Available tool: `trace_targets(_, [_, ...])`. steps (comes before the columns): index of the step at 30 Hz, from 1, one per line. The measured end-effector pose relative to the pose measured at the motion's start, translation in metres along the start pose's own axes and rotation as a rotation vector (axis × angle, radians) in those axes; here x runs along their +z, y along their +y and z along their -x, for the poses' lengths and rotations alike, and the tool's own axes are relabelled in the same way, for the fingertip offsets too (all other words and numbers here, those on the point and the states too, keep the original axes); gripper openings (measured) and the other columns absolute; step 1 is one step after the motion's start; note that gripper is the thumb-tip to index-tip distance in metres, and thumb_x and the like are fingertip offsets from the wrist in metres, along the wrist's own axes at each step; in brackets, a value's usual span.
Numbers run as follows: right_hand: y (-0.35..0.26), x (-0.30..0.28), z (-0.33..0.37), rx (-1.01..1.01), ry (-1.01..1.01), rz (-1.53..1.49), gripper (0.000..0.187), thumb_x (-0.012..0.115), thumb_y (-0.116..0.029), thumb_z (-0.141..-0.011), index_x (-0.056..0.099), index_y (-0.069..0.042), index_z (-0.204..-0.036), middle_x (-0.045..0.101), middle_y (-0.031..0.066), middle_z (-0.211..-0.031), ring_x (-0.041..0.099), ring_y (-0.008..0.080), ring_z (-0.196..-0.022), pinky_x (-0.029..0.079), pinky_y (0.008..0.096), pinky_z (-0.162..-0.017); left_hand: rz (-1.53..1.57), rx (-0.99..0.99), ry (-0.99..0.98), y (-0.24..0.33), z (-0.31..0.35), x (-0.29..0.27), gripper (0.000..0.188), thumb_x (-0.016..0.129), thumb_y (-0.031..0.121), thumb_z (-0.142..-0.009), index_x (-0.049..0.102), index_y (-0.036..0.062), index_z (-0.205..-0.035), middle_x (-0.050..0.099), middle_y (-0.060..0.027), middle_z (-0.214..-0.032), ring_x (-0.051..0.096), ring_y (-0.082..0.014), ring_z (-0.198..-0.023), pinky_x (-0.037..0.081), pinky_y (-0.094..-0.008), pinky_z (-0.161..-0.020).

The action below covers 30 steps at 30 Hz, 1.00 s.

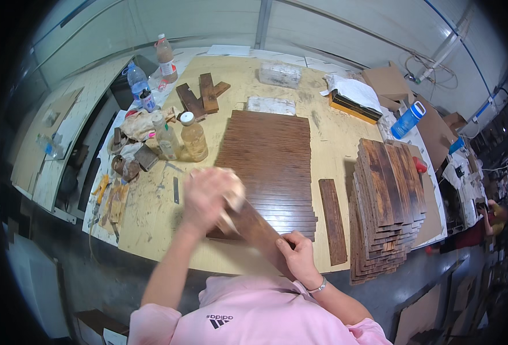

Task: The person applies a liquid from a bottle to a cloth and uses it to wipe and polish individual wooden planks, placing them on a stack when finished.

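Low over the near edge of the pale worktable (331, 150), both hands are busy with one dark brown wooden plank (258, 228), which slants from upper left to lower right just in front of the person's pink shirt (248, 313). The left hand (204, 197) is closed around a pale, bunched cloth (234, 192) and presses it to the far end of the plank; hand and cloth are blurred, so the separate fingers are hard to make out. The right hand (297, 257) grips the near end, its thumb on top — a metal band (319, 285) circles that wrist.

Beneath and beyond the plank lies a broad bed of dark strips (268, 149), set side by side, the nearer ones glossy with reflected light. To its right a single board (333, 221) lies apart, and further right stands a tall stack of streaked boards (383, 195). Left of the bed, a white-capped bottle of amber liquid (194, 141) stands just beside a clearer bottle (167, 142). Some short dark pieces (208, 93) lie together farther back, partly overlapping. Two white blocks (280, 75) sit beyond the bed, and at the right edge is a blue bottle (407, 121) — tilted in this view — near a box (354, 107) topped with white material (354, 92).
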State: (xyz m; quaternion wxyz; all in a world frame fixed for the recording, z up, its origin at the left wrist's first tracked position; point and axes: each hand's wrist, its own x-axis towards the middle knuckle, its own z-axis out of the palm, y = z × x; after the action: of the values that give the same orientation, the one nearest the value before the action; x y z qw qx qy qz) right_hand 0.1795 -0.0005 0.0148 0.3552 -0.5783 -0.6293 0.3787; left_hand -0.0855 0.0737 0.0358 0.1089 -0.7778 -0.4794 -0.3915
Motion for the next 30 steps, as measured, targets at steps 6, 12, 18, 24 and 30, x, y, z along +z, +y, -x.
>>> trace_targets(6, [0.026, 0.005, -0.001, 0.143, 0.011, -0.276, 0.02, 0.068, -0.014, -0.086, 0.07, 0.005, -0.093, 0.07, 0.0139, -0.081, 0.065, 0.0201, -0.074, 0.05, 0.032, -0.07, 0.046, -0.674, 0.126, -0.073, 0.054, -0.019, 0.02, 0.057, 0.001, -0.086, 0.067, 0.0007, -0.104, 0.068, -0.019, -0.094, 0.067, -0.0356, -0.084, 0.053, -0.042, -0.075])
trace_targets(12, [0.01, -0.009, -0.017, 0.275, -0.085, -0.648, 0.015, 0.07, -0.005, -0.087, 0.063, -0.003, -0.1, 0.068, 0.002, -0.095, 0.061, 0.0092, -0.086, 0.048, 0.0251, -0.079, -0.004, -0.639, -0.193, -0.039, 0.058, -0.009, 0.028, 0.07, 0.01, -0.083, 0.069, 0.0006, -0.109, 0.07, -0.0187, -0.103, 0.066, -0.0347, -0.097, 0.051, -0.0395, -0.089])
trace_targets(18, [0.011, -0.015, -0.028, 0.25, -0.091, -0.708, 0.026, 0.07, -0.002, -0.085, 0.061, -0.002, -0.109, 0.068, 0.0037, -0.106, 0.063, 0.0115, -0.096, 0.047, 0.0261, -0.089, -0.015, -1.033, 0.132, -0.143, 0.12, -0.047, 0.025, 0.072, 0.019, -0.084, 0.072, 0.0072, -0.106, 0.07, -0.0139, -0.11, 0.065, -0.0317, -0.104, 0.05, -0.0396, -0.092])
trace_targets(24, [0.0, -0.02, -0.04, 0.309, -0.114, -0.717, 0.025, 0.072, -0.003, -0.085, 0.058, -0.002, -0.105, 0.069, 0.0074, -0.104, 0.064, 0.013, -0.091, 0.049, 0.0273, -0.086, -0.802, -1.145, -0.067, -0.217, 0.201, -0.106, 0.039, 0.073, 0.016, -0.082, 0.066, 0.0102, -0.12, 0.068, -0.0116, -0.11, 0.061, -0.033, -0.106, 0.048, -0.0447, -0.092])
trace_targets(30, [0.008, 0.001, -0.065, 0.368, -0.161, -0.663, 0.023, 0.066, 0.002, -0.087, 0.059, -0.003, -0.109, 0.067, 0.0061, -0.101, 0.062, 0.0115, -0.091, 0.05, 0.0276, -0.082, -0.843, -1.119, -0.099, -0.24, 0.242, -0.106, 0.026, 0.074, 0.018, -0.078, 0.07, 0.0046, -0.1, 0.066, -0.0168, -0.093, 0.062, -0.0356, -0.091, 0.049, -0.0485, -0.08])
